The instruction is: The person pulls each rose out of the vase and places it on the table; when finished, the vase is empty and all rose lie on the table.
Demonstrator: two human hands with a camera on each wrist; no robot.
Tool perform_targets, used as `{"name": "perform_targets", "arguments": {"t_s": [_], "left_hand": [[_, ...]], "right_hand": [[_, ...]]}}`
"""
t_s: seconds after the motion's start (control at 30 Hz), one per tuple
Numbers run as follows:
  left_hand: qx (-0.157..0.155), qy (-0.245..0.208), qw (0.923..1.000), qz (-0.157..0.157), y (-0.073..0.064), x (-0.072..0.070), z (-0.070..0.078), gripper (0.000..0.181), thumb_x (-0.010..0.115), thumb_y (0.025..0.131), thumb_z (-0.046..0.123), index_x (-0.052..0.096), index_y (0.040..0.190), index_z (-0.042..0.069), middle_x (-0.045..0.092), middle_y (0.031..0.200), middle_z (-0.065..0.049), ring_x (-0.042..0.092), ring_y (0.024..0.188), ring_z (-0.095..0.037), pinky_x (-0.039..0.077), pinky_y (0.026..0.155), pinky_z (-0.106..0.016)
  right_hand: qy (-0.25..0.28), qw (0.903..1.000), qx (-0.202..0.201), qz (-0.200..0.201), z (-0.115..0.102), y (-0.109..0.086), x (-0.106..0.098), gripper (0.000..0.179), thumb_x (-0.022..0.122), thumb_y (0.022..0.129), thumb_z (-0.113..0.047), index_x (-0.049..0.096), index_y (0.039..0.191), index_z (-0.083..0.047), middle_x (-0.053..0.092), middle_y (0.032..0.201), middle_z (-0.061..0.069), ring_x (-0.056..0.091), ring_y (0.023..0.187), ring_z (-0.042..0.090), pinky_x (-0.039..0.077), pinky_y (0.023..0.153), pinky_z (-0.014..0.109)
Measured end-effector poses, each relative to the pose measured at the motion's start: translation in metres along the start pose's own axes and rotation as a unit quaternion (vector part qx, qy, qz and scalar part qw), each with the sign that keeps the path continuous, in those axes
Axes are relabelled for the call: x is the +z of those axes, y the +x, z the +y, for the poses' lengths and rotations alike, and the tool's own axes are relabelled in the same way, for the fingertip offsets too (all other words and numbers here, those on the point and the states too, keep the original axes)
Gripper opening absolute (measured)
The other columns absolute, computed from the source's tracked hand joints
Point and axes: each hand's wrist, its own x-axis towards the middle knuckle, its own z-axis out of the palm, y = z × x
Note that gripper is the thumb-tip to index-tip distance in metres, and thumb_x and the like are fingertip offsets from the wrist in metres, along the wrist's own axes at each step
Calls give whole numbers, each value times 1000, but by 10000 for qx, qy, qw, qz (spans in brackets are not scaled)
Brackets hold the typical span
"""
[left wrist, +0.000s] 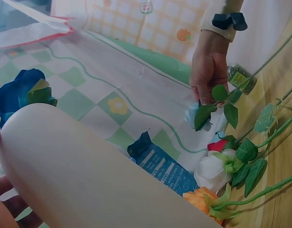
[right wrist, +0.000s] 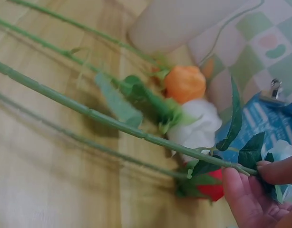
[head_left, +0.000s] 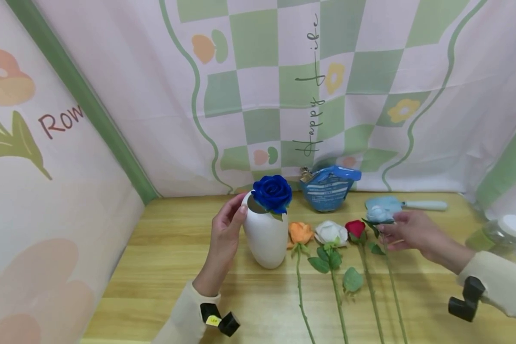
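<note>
My left hand (head_left: 227,231) grips a white vase (head_left: 266,239) near its rim, thumb in front and fingers behind. A blue rose (head_left: 273,193) stands in the vase, its bloom leaning over the rim; its stem is hidden inside. On the right, my right hand (head_left: 406,231) pinches the green stem of a light blue rose (left wrist: 197,116) just under the bloom. In the right wrist view that stem (right wrist: 108,121) passes above the others. An orange rose (head_left: 301,233), a white rose (head_left: 331,233) and a red rose (head_left: 355,229) lie side by side on the table.
Behind the flowers stands a blue bag (head_left: 328,188) with a metal clip. A small shovel with a pale handle (head_left: 425,205) lies at the back right. A white-lidded jar (head_left: 494,236) is by the right forearm. Patterned cloth hangs behind the wooden table (head_left: 163,277).
</note>
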Motion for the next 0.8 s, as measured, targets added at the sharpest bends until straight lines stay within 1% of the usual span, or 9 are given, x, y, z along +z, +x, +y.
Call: {"name": "perform_targets", "arguments": {"t_s": [0.1, 0.2, 0.3, 0.4, 0.5, 0.57, 0.67, 0.73, 0.8], "left_hand": [[-5, -5, 10000, 13, 0, 0, 0, 41, 53, 101, 20, 55, 139, 5, 59, 134, -11, 55, 114, -14, 48, 95, -17], [-16, -42, 10000, -15, 0, 0, 0, 41, 53, 101, 20, 55, 139, 6, 58, 137, -14, 54, 116, -15, 48, 96, -16], [-24, -64, 10000, -39, 0, 0, 1, 41, 53, 101, 20, 55, 140, 5, 57, 138, -17, 54, 117, -17, 48, 96, -16], [-16, -46, 10000, -10, 0, 0, 1, 42, 53, 101, 20, 54, 140, 3, 57, 137, -17, 54, 116, -15, 48, 96, -16], [-8, -18, 10000, 15, 0, 1, 0, 42, 53, 101, 20, 55, 139, 3, 58, 136, -15, 55, 114, -12, 48, 96, -16], [-7, -21, 10000, 13, 0, 1, 0, 42, 53, 101, 20, 54, 139, 2, 58, 135, -15, 54, 114, -12, 48, 96, -16], [-17, -57, 10000, 5, 1, 1, 0, 42, 53, 101, 19, 54, 139, 2, 58, 135, -15, 54, 115, -14, 48, 96, -16], [-21, -65, 10000, 8, 1, 1, 0, 42, 53, 101, 19, 54, 140, 3, 58, 135, -14, 54, 115, -14, 48, 96, -16], [-36, -65, 10000, 22, 1, 1, -1, 42, 53, 101, 19, 54, 140, 4, 59, 135, -13, 54, 116, -15, 48, 96, -16]], "right_hand": [[-54, 9999, 109, 25, 7, 3, 1, 81, 53, 101, -11, -3, 145, 27, 76, 87, 2, 74, 76, 11, 62, 73, 34], [-166, 9997, 164, 56, 13, 4, 2, 70, 54, 102, -13, 15, 146, 25, 76, 83, 2, 73, 73, 11, 62, 71, 34], [-257, 9994, 212, 70, 19, 6, 3, 55, 54, 102, -13, 33, 138, 24, 75, 81, 3, 73, 70, 13, 62, 69, 34], [-347, 9991, 262, 20, 24, 7, 1, 57, 53, 102, -12, 30, 140, 25, 75, 81, 4, 72, 68, 14, 62, 69, 34], [-353, 9988, 340, -77, 28, 7, 0, 68, 51, 102, -10, 14, 143, 29, 74, 81, 4, 72, 68, 14, 62, 68, 34], [-321, 9986, 391, -120, 30, 8, -1, 68, 51, 102, -10, 14, 144, 28, 74, 80, 4, 72, 68, 14, 62, 68, 34], [-258, 9986, 444, -127, 33, 10, -1, 59, 52, 102, -11, 26, 141, 25, 74, 80, 5, 72, 67, 14, 61, 68, 33], [-247, 9986, 455, -93, 35, 12, 0, 51, 54, 101, -12, 37, 134, 23, 74, 79, 5, 72, 66, 14, 61, 67, 33], [-241, 9986, 465, -59, 37, 13, 0, 45, 56, 100, -12, 43, 129, 20, 74, 78, 5, 72, 65, 15, 61, 66, 33]]}}
